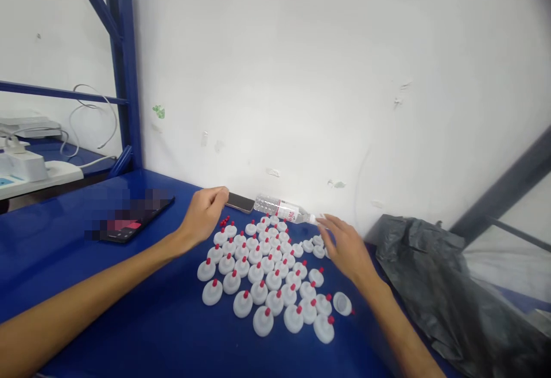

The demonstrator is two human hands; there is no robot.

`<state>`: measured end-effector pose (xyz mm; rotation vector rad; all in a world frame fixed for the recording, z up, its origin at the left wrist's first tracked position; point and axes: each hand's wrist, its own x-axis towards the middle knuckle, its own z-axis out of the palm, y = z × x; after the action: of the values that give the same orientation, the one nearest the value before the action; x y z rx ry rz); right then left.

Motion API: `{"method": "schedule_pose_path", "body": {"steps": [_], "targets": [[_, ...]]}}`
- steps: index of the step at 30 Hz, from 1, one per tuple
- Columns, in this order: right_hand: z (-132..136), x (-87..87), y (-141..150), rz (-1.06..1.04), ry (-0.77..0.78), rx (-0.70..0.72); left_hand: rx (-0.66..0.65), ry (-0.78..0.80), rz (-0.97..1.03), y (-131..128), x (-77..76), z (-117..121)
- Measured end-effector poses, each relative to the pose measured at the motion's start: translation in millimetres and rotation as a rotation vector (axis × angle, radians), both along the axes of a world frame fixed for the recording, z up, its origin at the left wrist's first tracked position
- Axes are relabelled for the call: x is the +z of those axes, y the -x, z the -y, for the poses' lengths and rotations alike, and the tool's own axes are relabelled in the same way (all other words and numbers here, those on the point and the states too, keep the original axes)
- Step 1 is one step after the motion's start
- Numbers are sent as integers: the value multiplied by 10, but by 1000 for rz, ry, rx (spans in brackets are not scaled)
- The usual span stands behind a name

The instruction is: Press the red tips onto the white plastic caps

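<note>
My left hand (204, 216) is closed, its fingers curled at the near end of a dark phone (240, 202); what they hold, if anything, is hidden. Just below that hand lie several small red tips (224, 222). My right hand (346, 247) is open, fingers stretched toward the white cap of a clear plastic bottle (287, 210) lying on its side; I cannot tell whether they touch it. Between my hands spreads a cluster of white round caps with red tips (256, 273). By my right fingers sit several white caps without visible red tips (318, 251). One cap (342, 303) lies tipped over.
The blue table (163, 320) meets a white wall behind. A dark tablet-like device (129, 226), partly blurred, lies at left. A black plastic bag (434, 274) covers the right side. Blue frame posts (124, 68) and a white power strip (43, 177) stand at far left.
</note>
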<state>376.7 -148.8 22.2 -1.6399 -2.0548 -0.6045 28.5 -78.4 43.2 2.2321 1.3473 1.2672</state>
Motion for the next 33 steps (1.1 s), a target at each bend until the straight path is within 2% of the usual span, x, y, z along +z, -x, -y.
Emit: {"method": "schedule_pose_path", "body": {"steps": [2,5,9,15,21,24,26,29,31,33], "targets": [[-35,-21,-120,-30,13,-43,92,3,-110,62,-17,-113],[-53,-67,-139,-33,74,-47,157,47,-306,100,-119,-220],[-48,-166,-53,-21,175,-23,183,112,-509,115,-226,-262],[-23,-242,10,-34,322,-16,193,194,-639,169,-208,-279],[-27,-135,13,-102,338,-16,145,276,-663,161,-228,-283],[-34,-2,-52,-159,303,-58,134,293,-660,156,-243,-285],[7,119,-136,-215,337,-86,134,301,-653,159,-260,-303],[156,316,-281,-288,534,-22,129,308,-633,162,-293,-337],[281,420,-345,-356,765,53,122,312,-620,161,-310,-351],[380,478,-360,-443,1012,42,121,311,-610,157,-317,-351]]}}
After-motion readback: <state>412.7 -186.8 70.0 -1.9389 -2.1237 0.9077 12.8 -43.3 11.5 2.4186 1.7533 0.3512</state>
